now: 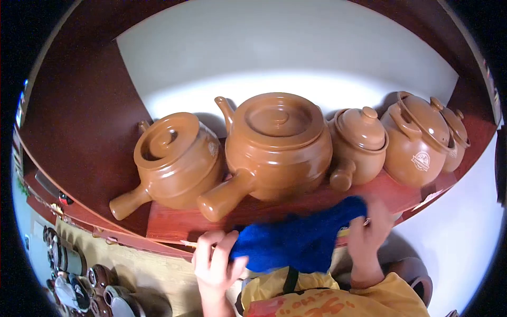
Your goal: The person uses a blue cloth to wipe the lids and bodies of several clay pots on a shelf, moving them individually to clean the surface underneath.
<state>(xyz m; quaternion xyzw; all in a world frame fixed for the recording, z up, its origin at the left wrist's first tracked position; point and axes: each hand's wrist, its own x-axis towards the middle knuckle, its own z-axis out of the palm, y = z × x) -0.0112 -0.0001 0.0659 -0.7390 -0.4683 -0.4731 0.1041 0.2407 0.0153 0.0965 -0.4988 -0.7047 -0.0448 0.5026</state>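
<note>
A blue cloth (288, 240) is stretched between my two hands, in front of the shelf edge. My left hand (215, 261) has its fingers curled at the cloth's left end. At the other end, my right hand (369, 232) is closed on the cloth's upper right corner, slightly blurred. Just beyond the cloth stands a large brown clay pot (277, 153) with a lid, a spout and a thick handle pointing toward me. To its left is a smaller lidded pot (177, 161) with a side handle. A small lidded pot (362, 145) stands to its right.
Two more lidded pots, one with a white emblem (417, 142) and one behind it (455, 138), stand at the shelf's right. The red-brown shelf (174, 224) has a side wall at left. Several dark pots and jars (100, 277) stand on the floor at lower left.
</note>
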